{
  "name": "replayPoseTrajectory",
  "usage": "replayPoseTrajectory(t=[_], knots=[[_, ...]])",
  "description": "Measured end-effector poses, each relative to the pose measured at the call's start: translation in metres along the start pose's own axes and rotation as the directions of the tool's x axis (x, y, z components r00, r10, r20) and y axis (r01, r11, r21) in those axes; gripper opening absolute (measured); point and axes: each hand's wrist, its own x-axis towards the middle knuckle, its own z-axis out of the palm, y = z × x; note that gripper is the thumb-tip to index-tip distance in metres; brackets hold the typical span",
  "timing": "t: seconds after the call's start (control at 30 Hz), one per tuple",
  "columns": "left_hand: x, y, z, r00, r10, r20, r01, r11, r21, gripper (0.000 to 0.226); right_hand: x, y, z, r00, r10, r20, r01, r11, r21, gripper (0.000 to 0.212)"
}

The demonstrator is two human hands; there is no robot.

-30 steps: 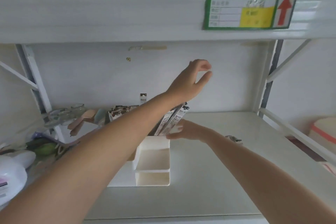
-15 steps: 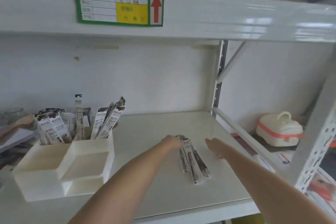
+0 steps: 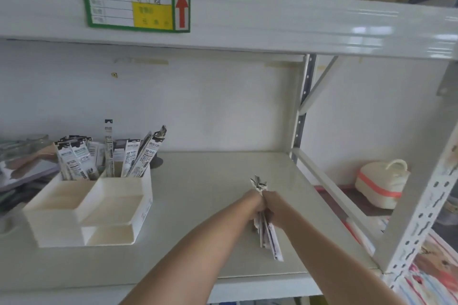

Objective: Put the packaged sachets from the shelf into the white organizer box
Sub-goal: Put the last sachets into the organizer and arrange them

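Observation:
A bundle of long black-and-white packaged sachets [image 3: 269,238] lies on the white shelf board [image 3: 203,205], right of centre. My left hand [image 3: 251,202] and my right hand [image 3: 273,204] are pressed together around the bundle's middle, its ends sticking out above and below them. The white organizer box [image 3: 116,208] stands at the left of the shelf. Its two rear compartments hold several upright sachets [image 3: 138,156]; its front compartments hold nothing.
A metal upright [image 3: 301,116] bounds the shelf on the right, with a sloped rail [image 3: 332,195] behind it. Beyond it sits a cream container with an orange band [image 3: 381,186]. A green label [image 3: 136,5] hangs on the upper shelf edge. Clutter lies far left [image 3: 22,163].
My view swung right. My left hand came down from above the box, and both hands closed together on the sachet bundle lying on the shelf.

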Motion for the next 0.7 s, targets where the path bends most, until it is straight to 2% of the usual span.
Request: replayPoseTrajectory(t=[0.1,0.2,0.27,0.3,0.33,0.43,0.5,0.57,0.6,0.7], knots=[[-0.011,-0.007,0.001,0.996,0.013,-0.090,-0.001,0.991,0.133,0.039,-0.014,0.008,0.005,0.998,0.015,0.053,-0.017,0.999,0.043,0.038],[-0.017,-0.009,-0.016,0.976,0.003,-0.216,0.006,0.999,0.042,0.036,-0.023,0.005,0.019,0.991,-0.069,0.117,0.054,0.991,0.125,0.031],[-0.037,-0.002,-0.043,0.949,0.092,-0.300,-0.112,0.992,-0.053,0.033,-0.029,-0.004,0.035,0.971,-0.185,0.149,0.168,0.979,0.120,0.029],[-0.046,0.001,-0.059,0.929,0.190,-0.316,-0.218,0.974,-0.056,0.030,-0.033,-0.012,0.044,0.950,-0.275,0.146,0.258,0.958,0.121,0.028],[-0.056,0.003,-0.076,0.895,0.296,-0.333,-0.328,0.944,-0.043,0.028,-0.038,-0.020,0.053,0.919,-0.373,0.132,0.358,0.926,0.124,0.028],[-0.088,0.003,-0.135,0.735,0.583,-0.346,-0.606,0.794,0.052,0.029,-0.065,-0.049,0.081,0.787,-0.607,0.111,0.595,0.794,0.123,0.024],[-0.107,-0.004,-0.175,0.591,0.727,-0.350,-0.722,0.670,0.171,0.032,-0.087,-0.065,0.104,0.706,-0.695,0.138,0.680,0.719,0.141,0.021],[-0.121,-0.012,-0.218,0.470,0.796,-0.381,-0.772,0.580,0.259,0.033,-0.107,-0.078,0.135,0.629,-0.751,0.201,0.739,0.658,0.147,0.016],[-0.125,-0.017,-0.241,0.447,0.800,-0.400,-0.782,0.567,0.261,0.030,-0.116,-0.083,0.152,0.580,-0.778,0.242,0.774,0.619,0.136,0.013],[-0.136,-0.036,-0.306,0.461,0.789,-0.406,-0.845,0.530,0.072,0.015,-0.140,-0.091,0.210,0.456,-0.809,0.370,0.851,0.519,0.086,0.016]])
